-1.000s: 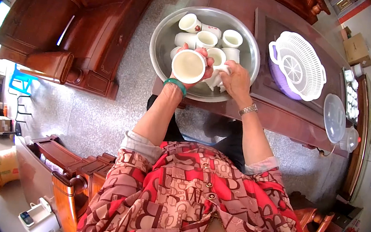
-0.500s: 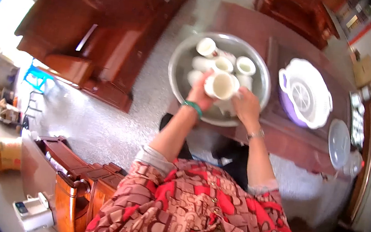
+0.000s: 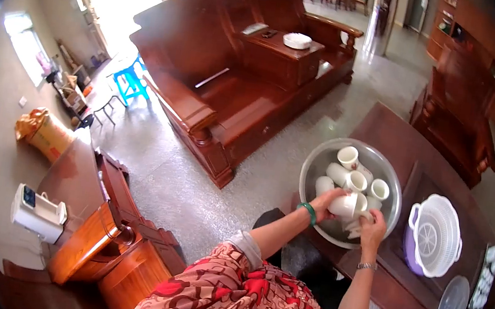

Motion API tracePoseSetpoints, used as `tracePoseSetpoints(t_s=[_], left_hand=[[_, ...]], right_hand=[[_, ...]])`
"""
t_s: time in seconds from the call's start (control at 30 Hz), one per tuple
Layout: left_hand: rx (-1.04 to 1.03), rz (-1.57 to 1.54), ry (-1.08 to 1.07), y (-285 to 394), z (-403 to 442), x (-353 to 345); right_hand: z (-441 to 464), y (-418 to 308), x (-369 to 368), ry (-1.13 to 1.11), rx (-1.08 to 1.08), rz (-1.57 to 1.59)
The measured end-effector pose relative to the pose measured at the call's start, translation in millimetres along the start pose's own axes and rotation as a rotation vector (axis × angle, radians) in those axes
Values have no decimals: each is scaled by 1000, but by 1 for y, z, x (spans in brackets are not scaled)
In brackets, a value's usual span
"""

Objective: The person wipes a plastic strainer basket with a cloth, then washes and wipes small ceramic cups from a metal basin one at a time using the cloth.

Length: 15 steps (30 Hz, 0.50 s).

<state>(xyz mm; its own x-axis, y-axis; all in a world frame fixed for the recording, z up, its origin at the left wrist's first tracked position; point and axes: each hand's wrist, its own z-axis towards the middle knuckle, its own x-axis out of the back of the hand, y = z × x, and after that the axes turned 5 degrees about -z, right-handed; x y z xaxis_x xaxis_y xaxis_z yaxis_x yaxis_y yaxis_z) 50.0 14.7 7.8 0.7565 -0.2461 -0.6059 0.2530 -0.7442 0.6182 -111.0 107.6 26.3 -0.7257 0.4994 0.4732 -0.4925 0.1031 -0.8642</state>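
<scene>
In the head view, a large metal basin (image 3: 307, 186) stands at the table's edge with several white mugs in it, some lying on their sides. My left hand (image 3: 326, 204), with a green bangle at the wrist, is closed around a white mug (image 3: 346, 205) tilted over the basin. My right hand (image 3: 373, 230) is closed at the mug's right side, with its fingers at what looks like the handle. Below the mug hangs a pale, cloth-like piece (image 3: 351, 228); whether a hand grips it is unclear.
Right of the basin on the dark wooden table (image 3: 386, 129) are a white and purple colander (image 3: 435, 236) and a clear plastic lid (image 3: 452, 306). A wooden sofa (image 3: 246, 117) stands beyond, a wooden armchair (image 3: 456, 112) at the right. Blue stools (image 3: 130, 81) stand left.
The view has swung up and left, so the basin and hands now appear lower and further right. Both hands stay at the same mug, now tipped more to the side.
</scene>
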Motion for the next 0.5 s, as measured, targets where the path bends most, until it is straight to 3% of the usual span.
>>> tracePoseSetpoints(t_s=[0.1,0.27,0.4,0.5], left_hand=[[-14,14,-16,-2,1,2],[-73,88,103,-9,2,-8],[-67,-56,72,-6,-7,-10],[-59,15,54,-2,-3,-2]], right_hand=[[11,12,3,-20,-82,197],[16,-20,2,6,23,367],[23,-18,-13,-29,129,58],[23,-14,-15,-54,122,136]])
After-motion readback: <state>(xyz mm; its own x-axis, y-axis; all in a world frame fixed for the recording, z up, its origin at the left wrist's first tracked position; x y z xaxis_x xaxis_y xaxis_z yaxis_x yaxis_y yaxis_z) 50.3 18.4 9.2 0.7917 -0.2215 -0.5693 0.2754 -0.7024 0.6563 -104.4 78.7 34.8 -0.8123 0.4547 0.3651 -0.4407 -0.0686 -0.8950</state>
